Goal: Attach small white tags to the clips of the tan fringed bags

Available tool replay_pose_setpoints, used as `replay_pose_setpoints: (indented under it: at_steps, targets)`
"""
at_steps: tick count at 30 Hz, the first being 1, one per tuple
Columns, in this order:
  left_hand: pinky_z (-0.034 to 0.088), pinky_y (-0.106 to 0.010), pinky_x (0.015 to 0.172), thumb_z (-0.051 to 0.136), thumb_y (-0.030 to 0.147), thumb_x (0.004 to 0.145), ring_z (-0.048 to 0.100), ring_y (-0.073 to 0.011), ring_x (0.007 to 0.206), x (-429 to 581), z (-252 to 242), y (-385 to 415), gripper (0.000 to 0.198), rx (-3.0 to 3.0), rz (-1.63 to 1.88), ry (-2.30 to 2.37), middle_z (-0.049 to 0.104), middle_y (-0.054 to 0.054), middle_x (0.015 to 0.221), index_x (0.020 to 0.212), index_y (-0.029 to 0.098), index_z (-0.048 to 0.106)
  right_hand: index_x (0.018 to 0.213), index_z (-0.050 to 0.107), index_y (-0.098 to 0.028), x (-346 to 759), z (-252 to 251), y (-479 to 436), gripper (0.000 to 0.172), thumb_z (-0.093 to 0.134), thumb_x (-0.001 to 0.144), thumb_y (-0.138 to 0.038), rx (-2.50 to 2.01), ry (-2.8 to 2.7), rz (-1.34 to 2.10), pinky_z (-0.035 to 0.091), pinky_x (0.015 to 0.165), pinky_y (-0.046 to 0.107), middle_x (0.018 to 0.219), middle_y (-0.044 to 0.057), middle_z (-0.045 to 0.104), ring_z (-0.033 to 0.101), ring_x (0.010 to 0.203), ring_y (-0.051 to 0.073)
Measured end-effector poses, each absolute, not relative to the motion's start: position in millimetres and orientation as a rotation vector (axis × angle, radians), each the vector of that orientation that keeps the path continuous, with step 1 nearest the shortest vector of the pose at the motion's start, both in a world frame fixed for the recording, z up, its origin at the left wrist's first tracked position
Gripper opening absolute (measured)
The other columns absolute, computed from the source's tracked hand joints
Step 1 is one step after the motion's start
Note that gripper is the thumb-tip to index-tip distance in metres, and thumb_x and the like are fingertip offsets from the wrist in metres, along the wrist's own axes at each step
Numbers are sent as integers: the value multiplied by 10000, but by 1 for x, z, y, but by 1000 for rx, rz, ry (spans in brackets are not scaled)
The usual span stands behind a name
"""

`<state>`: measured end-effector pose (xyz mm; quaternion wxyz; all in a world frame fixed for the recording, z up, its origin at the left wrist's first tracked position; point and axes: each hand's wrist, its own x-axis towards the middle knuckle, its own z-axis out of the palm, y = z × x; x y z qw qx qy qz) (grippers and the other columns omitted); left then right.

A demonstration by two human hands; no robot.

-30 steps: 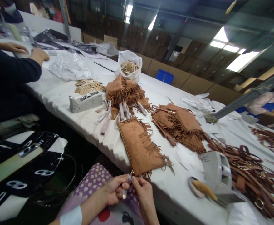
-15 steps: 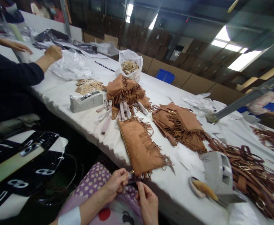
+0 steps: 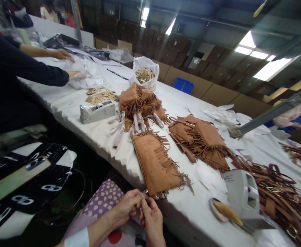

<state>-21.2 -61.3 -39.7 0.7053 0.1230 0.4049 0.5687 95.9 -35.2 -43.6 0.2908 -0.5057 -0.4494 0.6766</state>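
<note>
Fringed suede pouch [image 3: 153,161]: laid flat at the near edge of the white-covered table [image 3: 103,132], the corner with gold hardware [image 3: 146,191] turned toward the hands.
Left hand [image 3: 128,207]: thumb and finger pinched on a small pale piece [image 3: 143,197] beside that corner.
Right hand [image 3: 152,216]: curled, fingertips set at the same spot; whether anything is gripped cannot be told.
Handling: judged light, soft and limp, the fringe [image 3: 185,180] easily tangled; best taken by the zipped edge [image 3: 138,163].

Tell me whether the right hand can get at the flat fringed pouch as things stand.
Likely yes: the fringed pouch has its near corner right by the right hand, with nothing visibly blocking, though both hands seem busy with a small, mostly hidden thing.
</note>
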Motion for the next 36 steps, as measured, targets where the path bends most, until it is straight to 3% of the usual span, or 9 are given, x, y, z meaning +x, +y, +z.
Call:
replay_pose_setpoints:
  at_steps: [5,11,15,20,23,29,33,36]
  targets:
    - [43,-180,399,763,491,669,206,3,329,-24,-47,-62,457,166,1232,829,435,123,469,818,210,436,1058,546,-148,94,-43,-37,675,717,646,-653,-1305,-1170,1875,117,320,152,411,-104,434,218,318,25]
    - [134,-171,371,779,321,682,360,-26,319,-25,-48,-59,320,66,1159,643,437,97,464,751,177,502,972,551,-150,90,-23,-38,528,691,730,-598,-1181,-1155,2081,149,303,146,386,-108,432,221,273,15]
    - [158,-160,373,746,270,714,313,-9,324,-27,-48,-59,253,38,1103,542,411,86,458,692,135,534,913,545,-157,89,-7,-33,433,674,779,-548,-1123,-1040,2223,134,313,137,371,-132,372,185,277,5]
    - [143,-151,399,783,183,652,245,10,358,-36,-39,-64,286,77,1105,519,472,83,529,844,141,574,856,523,-174,91,-8,-27,443,740,720,-536,-1176,-930,2266,123,322,128,377,-151,335,151,294,-4]
    - [134,-175,403,786,253,651,304,-18,380,-43,-30,-67,324,241,1037,724,525,67,560,879,163,574,812,509,-178,93,-16,-26,469,733,704,-576,-1191,-946,2245,117,314,130,373,-143,349,164,286,-1]
    - [214,-208,448,628,561,776,408,-66,452,-48,-25,-72,430,738,1036,999,563,15,536,699,141,572,718,465,-192,90,-19,-30,490,697,705,-625,-1165,-1033,2210,131,297,130,361,-93,448,217,258,11]
    - [174,-229,441,597,599,785,339,-58,415,-49,-32,-73,472,722,1058,888,536,20,515,741,129,609,896,528,-177,83,-7,-34,497,692,719,-612,-1107,-1019,2268,162,299,120,370,-89,484,241,267,22]
    - [115,-236,420,645,594,749,284,-50,377,-50,-33,-75,477,631,1038,827,509,40,492,845,126,630,869,549,-157,82,0,-34,545,657,710,-667,-1127,-1107,2265,169,293,122,353,-83,473,251,256,22]
